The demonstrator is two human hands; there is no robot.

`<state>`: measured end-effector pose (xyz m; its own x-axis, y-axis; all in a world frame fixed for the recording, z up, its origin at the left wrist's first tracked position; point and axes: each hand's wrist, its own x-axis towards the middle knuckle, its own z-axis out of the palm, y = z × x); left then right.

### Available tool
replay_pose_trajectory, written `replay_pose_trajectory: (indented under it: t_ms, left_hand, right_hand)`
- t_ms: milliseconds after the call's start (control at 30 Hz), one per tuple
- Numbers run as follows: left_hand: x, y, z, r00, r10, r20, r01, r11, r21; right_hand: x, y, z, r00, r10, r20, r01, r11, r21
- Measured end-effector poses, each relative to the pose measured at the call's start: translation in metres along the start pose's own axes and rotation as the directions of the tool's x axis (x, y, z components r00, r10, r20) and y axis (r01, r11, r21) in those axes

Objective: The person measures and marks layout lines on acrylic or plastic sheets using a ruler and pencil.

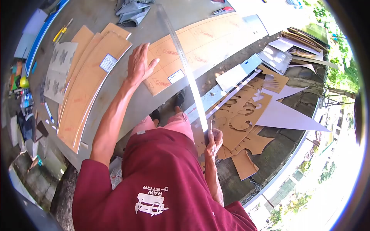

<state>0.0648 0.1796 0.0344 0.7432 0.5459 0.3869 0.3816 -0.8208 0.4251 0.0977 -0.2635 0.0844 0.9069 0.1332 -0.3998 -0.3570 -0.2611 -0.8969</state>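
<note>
A long metal ruler (178, 46) runs from my right hand (213, 142) up across a brown-paper-covered sheet (196, 36). My right hand is closed around the ruler's near end, and a thin pale stick-like thing (211, 126) stands up from the same fingers. The sheet bears red printed lettering, drawn lines and a white label with a blue border. My left hand (140, 66) is open at the sheet's left edge, fingers stretched out and thumb apart, with nothing in it.
More brown-covered sheets (94, 73) lie stacked on the left of the table, near a yellow-handled tool (59, 34). Grey cloth (133, 11) and a red-handled tool (222, 10) lie at the far side. Cut-out offcuts (241, 111) and a pointed white piece (289, 115) cover the ledge at right.
</note>
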Motion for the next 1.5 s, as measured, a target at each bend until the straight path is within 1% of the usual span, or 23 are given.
replay_pose_trajectory:
  t_ms: [100,133,200,333,433,500,533,567,600,633,667,700,767,867,967,1067,1100,1167,1200,1267,1367,1433,1500]
  left_hand:
    - [0.046,0.009,0.022,0.993,-0.049,0.111,0.037,0.993,0.112]
    - [0.057,0.019,0.023,0.958,-0.167,0.233,0.149,0.984,0.095]
    - [0.069,0.045,0.022,0.913,-0.285,0.293,0.233,0.952,0.199]
    - [0.069,0.051,0.032,0.873,-0.394,0.286,0.320,0.907,0.274]
    - [0.072,0.052,0.029,0.830,-0.462,0.312,0.387,0.880,0.275]
    - [0.074,0.036,0.037,0.779,-0.484,0.398,0.459,0.873,0.164]
    - [0.062,0.011,0.053,0.814,-0.406,0.417,0.477,0.875,-0.080]
    - [0.058,0.011,0.053,0.728,-0.365,0.580,0.659,0.605,-0.446]
    - [0.057,0.024,0.042,0.732,-0.412,0.542,0.648,0.667,-0.368]
    - [0.038,0.003,0.060,0.829,-0.353,0.435,0.531,0.741,-0.411]
    - [0.029,0.000,0.066,0.923,-0.299,0.243,0.352,0.910,-0.217]
    - [0.026,0.006,0.063,0.917,-0.320,0.239,0.374,0.897,-0.234]
    - [0.026,0.016,0.054,0.900,-0.369,0.232,0.424,0.862,-0.276]
    - [0.030,0.030,0.051,0.875,-0.415,0.249,0.482,0.801,-0.355]
    - [0.042,0.046,0.051,0.854,-0.436,0.282,0.516,0.772,-0.370]
    - [0.048,0.024,0.094,0.887,-0.396,0.237,0.461,0.783,-0.418]
    - [0.065,0.048,0.082,0.842,-0.451,0.297,0.534,0.776,-0.335]
    - [0.081,0.045,0.102,0.893,-0.385,0.234,0.448,0.816,-0.365]
    - [0.094,0.047,0.105,0.866,-0.416,0.275,0.490,0.816,-0.307]
    - [0.115,0.050,0.118,0.882,-0.423,0.209,0.470,0.825,-0.314]
    - [0.146,0.052,0.130,0.854,-0.461,0.240,0.517,0.804,-0.295]
    - [0.168,0.042,0.145,0.860,-0.453,0.234,0.509,0.790,-0.341]
    - [0.197,0.035,0.150,0.878,-0.400,0.262,0.450,0.876,-0.172]
  right_hand:
    - [0.009,-0.003,-0.009,0.999,-0.044,-0.018,0.044,0.999,0.000]
    - [0.010,-0.006,-0.014,0.998,-0.054,-0.032,0.054,0.999,0.000]
    - [0.019,-0.013,-0.016,0.996,-0.073,-0.053,0.074,0.997,0.011]
    - [0.038,-0.030,-0.021,0.991,-0.092,-0.102,0.095,0.995,0.025]
    - [0.054,-0.049,-0.022,0.996,-0.031,-0.082,0.031,1.000,-0.002]
    - [0.071,-0.051,-0.022,0.996,-0.069,-0.062,0.073,0.994,0.079]
    - [0.080,-0.056,-0.023,0.996,-0.048,-0.072,0.053,0.996,0.072]
    - [0.088,-0.059,-0.023,0.997,-0.058,-0.045,0.063,0.988,0.138]
    - [0.095,-0.066,-0.025,0.994,-0.090,-0.055,0.094,0.993,0.075]
    - [0.103,-0.068,-0.026,0.998,-0.049,-0.049,0.054,0.993,0.109]
    - [0.112,-0.068,-0.027,0.992,-0.109,-0.061,0.112,0.992,0.059]
    - [0.121,-0.068,-0.031,0.999,-0.041,-0.026,0.044,0.994,0.098]
    - [0.137,-0.059,-0.033,0.991,-0.132,-0.037,0.136,0.980,0.148]
    - [0.143,-0.089,-0.037,0.993,-0.113,-0.047,0.112,0.994,-0.012]
    - [0.154,-0.084,-0.047,0.994,-0.102,-0.037,0.102,0.995,0.002]
    - [0.159,-0.095,-0.056,0.988,-0.136,-0.078,0.136,0.991,0.003]
    - [0.161,-0.100,-0.053,0.988,-0.144,-0.056,0.145,0.989,0.010]
    - [0.169,-0.094,-0.058,0.997,-0.072,-0.017,0.074,0.987,0.141]
    - [0.169,-0.106,-0.059,0.998,-0.054,-0.024,0.055,0.996,0.068]
    - [0.174,-0.102,-0.060,0.988,-0.144,-0.061,0.148,0.987,0.067]
    - [0.179,-0.099,-0.067,0.990,-0.124,-0.059,0.127,0.991,0.047]
    - [0.188,-0.086,-0.073,0.978,-0.187,-0.092,0.189,0.982,0.015]
    - [0.191,-0.084,-0.075,0.982,-0.171,-0.080,0.170,0.985,-0.016]
